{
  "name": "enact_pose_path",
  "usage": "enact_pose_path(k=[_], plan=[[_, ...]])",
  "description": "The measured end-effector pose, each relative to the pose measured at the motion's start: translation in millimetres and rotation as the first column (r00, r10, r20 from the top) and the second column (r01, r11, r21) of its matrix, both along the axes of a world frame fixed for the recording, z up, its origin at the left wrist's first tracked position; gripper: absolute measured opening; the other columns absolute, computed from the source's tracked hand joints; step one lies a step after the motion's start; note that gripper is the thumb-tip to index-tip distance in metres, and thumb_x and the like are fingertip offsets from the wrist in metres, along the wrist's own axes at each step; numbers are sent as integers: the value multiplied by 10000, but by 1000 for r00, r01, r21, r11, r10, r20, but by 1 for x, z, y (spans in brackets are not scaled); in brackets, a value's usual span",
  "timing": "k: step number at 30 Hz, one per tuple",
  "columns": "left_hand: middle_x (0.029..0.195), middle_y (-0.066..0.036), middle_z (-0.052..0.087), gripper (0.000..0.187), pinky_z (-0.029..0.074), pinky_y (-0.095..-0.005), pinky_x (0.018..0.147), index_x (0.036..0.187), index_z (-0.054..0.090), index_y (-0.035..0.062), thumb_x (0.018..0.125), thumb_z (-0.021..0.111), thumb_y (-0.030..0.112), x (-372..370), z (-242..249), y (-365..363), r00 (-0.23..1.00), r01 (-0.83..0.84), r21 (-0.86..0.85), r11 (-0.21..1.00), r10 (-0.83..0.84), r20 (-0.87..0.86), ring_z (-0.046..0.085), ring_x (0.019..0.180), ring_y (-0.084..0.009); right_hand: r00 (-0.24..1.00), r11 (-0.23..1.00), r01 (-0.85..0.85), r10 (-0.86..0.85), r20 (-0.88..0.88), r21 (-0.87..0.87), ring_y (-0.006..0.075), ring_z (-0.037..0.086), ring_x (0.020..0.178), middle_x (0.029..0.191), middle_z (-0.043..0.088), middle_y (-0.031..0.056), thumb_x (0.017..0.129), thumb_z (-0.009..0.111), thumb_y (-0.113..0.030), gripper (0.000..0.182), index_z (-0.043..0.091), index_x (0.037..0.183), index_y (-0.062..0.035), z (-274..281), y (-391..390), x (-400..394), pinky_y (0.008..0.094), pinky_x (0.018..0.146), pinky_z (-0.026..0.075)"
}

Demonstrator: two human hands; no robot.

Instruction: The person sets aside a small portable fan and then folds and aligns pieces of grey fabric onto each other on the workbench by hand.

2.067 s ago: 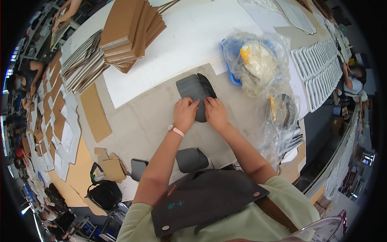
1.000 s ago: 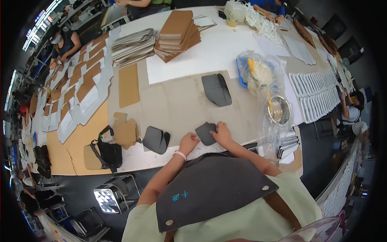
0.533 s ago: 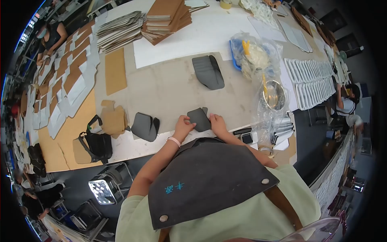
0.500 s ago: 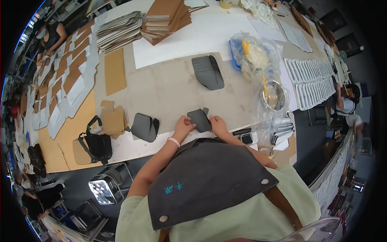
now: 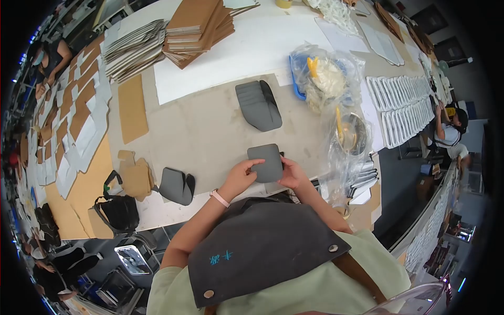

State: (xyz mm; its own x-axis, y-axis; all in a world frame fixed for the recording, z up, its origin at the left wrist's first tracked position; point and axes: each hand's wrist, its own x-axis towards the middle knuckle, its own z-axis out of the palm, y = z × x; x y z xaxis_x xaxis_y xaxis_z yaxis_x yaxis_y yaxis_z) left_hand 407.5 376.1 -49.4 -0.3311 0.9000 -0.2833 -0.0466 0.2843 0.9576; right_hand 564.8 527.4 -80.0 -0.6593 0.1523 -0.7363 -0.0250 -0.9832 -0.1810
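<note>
Between my hands is a dark grey, leather-like panel [image 5: 269,167] with rounded corners, just above the near edge of the work mat. My left hand [image 5: 241,177] is closed on its left side, with the fingertips lying on the face. My right hand [image 5: 292,173] pinches the right edge; a small dark bit shows at those fingers. Farther up the mat lies a stack of similar dark grey panels [image 5: 256,109], fanned toward the right. Another grey panel [image 5: 174,185] with a darker strip on its right lies to the left of my left hand.
Plastic bags hold a blue tray [image 5: 297,79] and a metal bowl [image 5: 362,137] on the right. Brown and white board stacks [image 5: 190,26] stand at the back. A black pouch [image 5: 122,214] sits at the left front. Other people work at both sides.
The panel in my hands has come up and now shows a broad flat face to the camera, where earlier it lay lower with a tab sticking up. The whole view has shifted slightly.
</note>
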Motion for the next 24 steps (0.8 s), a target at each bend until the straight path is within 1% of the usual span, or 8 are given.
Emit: enact_pose_path(k=[3, 4, 8, 11, 14, 17, 20, 24], plan=[[769, 0, 533, 447, 411, -217, 579, 1236, 611, 110, 812, 517, 4, -17, -2, 25, 989, 30, -26, 999, -33, -146, 450, 610, -46, 927, 999, 32, -15, -374, 38, 243, 579, 979, 1048, 611, 115, 912, 574, -308, 285, 578, 1081, -78, -54, 49, 7, 339, 846, 460], [780, -15, 540, 455, 417, -222, 588, 1242, 607, 117, 811, 517, 4, -24, -2, 31, 984, 39, -48, 998, -47, -171, 458, 612, -53, 935, 1000, 12, -10, -355, 3, 229, 576, 997, 1065, 607, 112, 899, 594, -258, 265, 568, 1112, -102, -45, 66, 2, 344, 841, 466], [792, -65, 555, 478, 436, -243, 615, 1260, 594, 134, 807, 512, 5, -44, -7, 59, 959, 40, -48, 998, -52, -277, 483, 616, -90, 972, 946, -35, 108, -210, 323, 212, 585, 1001, 1128, 588, 103, 885, 588, -139, 350, 485, 1217, -99, 19, 89, -34, 372, 798, 486], [800, -89, 564, 470, 447, -269, 626, 1256, 593, 132, 810, 513, 6, -56, -13, 78, 942, 23, -24, 999, -30, -334, 498, 618, -133, 966, 836, -177, 248, -70, 519, 170, 575, 1003, 1122, 583, 79, 868, 563, -19, 373, 455, 1217, -94, 7, 109, -45, 334, 788, 480], [823, -139, 582, 430, 466, -352, 659, 1199, 617, 106, 796, 513, 1, -63, -11, 93, 914, 24, -21, 999, -31, -405, 557, 693, -262, 975, 720, -215, 194, 106, 660, 158, 594, 897, 979, 606, 55, 825, 583, 41, 350, 483, 1151, -39, -30, 125, -54, 314, 738, 478], [824, -135, 579, 376, 464, -363, 653, 1159, 628, 72, 798, 542, 14, -67, -21, 101, 894, -21, 3, 1000, 21, -448, 558, 699, -270, 901, 325, -428, 81, 426, 843, 154, 605, 775, 849, 620, 47, 803, 599, 42, 268, 532, 1053, -29, -45, 125, -66, 304, 672, 469], [836, -135, 581, 331, 468, -367, 654, 1118, 639, 46, 795, 572, 28, -66, -33, 103, 866, -82, 35, 996, 88, -491, 566, 701, -270, 813, 25, -579, -54, 579, 815, 191, 605, 701, 739, 611, 63, 792, 622, 18, 184, 569, 961, -34, -31, 115, -78, 320, 638, 466], [860, -130, 599, 296, 478, -364, 661, 1088, 654, 44, 798, 595, 43, -67, -37, 103, 856, -95, 18, 995, 91, -509, 580, 714, -268, 796, -71, -604, -101, 597, 794, 255, 612, 698, 745, 617, 101, 773, 641, -5, 159, 574, 914, -39, -39, 115, -82, 345, 633, 477]])
